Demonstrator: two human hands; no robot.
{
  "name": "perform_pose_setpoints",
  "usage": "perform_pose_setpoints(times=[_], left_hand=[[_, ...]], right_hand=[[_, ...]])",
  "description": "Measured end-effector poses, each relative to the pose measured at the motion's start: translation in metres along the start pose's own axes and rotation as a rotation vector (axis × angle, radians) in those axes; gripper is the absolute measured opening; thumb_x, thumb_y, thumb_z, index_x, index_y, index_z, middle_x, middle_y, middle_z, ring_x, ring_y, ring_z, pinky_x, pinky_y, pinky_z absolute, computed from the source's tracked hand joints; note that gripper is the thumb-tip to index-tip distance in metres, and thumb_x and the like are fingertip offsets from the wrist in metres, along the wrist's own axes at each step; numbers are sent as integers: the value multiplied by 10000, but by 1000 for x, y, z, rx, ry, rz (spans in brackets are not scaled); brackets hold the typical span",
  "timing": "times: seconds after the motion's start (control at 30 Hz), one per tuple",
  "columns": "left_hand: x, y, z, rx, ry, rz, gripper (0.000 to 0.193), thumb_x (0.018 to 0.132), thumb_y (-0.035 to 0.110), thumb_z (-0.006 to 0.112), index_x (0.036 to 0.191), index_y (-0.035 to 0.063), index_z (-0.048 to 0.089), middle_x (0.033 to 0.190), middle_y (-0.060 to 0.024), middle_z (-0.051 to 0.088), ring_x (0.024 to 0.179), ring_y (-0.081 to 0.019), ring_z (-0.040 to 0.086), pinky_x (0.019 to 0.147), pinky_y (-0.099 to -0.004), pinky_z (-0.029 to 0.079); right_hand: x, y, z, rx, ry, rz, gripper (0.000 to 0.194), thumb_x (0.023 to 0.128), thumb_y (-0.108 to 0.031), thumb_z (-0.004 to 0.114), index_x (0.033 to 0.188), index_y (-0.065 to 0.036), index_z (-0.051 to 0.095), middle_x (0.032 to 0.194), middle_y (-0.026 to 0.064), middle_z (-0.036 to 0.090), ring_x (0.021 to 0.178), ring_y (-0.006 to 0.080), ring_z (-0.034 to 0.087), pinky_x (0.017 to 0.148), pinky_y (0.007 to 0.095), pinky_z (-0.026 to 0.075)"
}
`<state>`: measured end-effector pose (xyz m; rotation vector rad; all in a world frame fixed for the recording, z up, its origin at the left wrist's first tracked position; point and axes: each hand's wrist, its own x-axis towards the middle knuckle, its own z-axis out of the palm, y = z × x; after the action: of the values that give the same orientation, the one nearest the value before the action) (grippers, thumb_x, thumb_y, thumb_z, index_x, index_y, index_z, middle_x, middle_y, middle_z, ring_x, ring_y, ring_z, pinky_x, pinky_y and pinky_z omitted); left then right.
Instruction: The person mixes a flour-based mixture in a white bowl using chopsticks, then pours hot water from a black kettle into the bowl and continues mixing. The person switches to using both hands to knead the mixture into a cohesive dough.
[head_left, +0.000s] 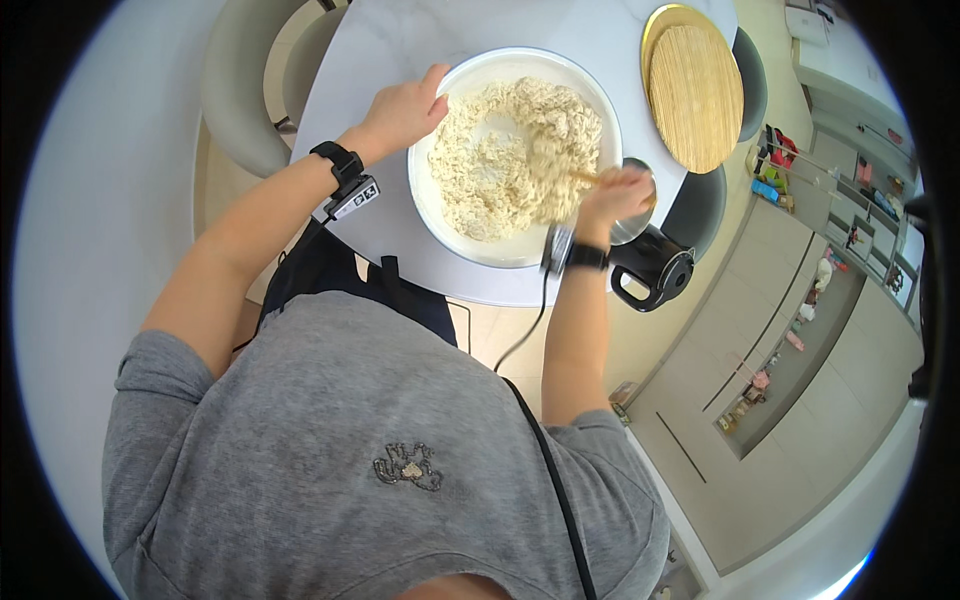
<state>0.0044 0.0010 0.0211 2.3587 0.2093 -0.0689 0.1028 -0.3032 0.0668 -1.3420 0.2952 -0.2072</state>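
A large white basin (421, 191) with a blue rim stands on the table before me. It holds shaggy, crumbly flour dough (480, 214), clumped more thickly on the right side. My left hand (405, 111) grips the basin's left rim, thumb on the inner side. In my right hand (619, 196), over the right rim, is a thin wooden stick (585, 177), perhaps chopsticks. Its far end is blurred among the dough clumps. A metal bowl (636, 226) sits just beyond the right rim, partly hidden by my right hand.
A black electric kettle (651, 264) stands by the table's right edge, close to my right wrist. Farther right, a round wooden slatted lid (697, 97) overlaps a gold-rimmed tray (660, 16). Grey chairs (244, 90) surround the marble-patterned table (390, 247). A cable (536, 330) hangs from my right wrist device.
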Motion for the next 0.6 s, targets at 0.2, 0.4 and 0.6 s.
perform_pose_setpoints(times=[0.2, 0.4, 0.6], left_hand=[[0, 3, -2, 12, 19, -3, 361, 949, 253, 476, 1259, 77, 422, 704, -148, 660, 650, -364, 642, 589, -483, 500], [0, 4, -3, 56, -7, -6, 365, 951, 250, 471, 1271, 80, 425, 688, -142, 658, 639, -354, 646, 577, -471, 501], [-1, 1, 1, 25, 12, 7, 375, 956, 250, 471, 1289, 86, 416, 677, -125, 656, 605, -337, 641, 561, -461, 500]], right_hand=[[-151, 31, 45, -321, -455, -100, 408, 941, -135, 464, 547, -85, 366, 539, -5, 381, 492, 84, 323, 452, 276, 196], [-60, 68, 172, -89, -395, -52, 356, 927, -133, 527, 594, -82, 410, 546, -21, 422, 455, 74, 338, 449, 254, 254], [80, 16, 107, 527, 22, 164, 226, 919, -218, 534, 754, -112, 423, 648, -4, 403, 535, 133, 389, 494, 265, 310]])
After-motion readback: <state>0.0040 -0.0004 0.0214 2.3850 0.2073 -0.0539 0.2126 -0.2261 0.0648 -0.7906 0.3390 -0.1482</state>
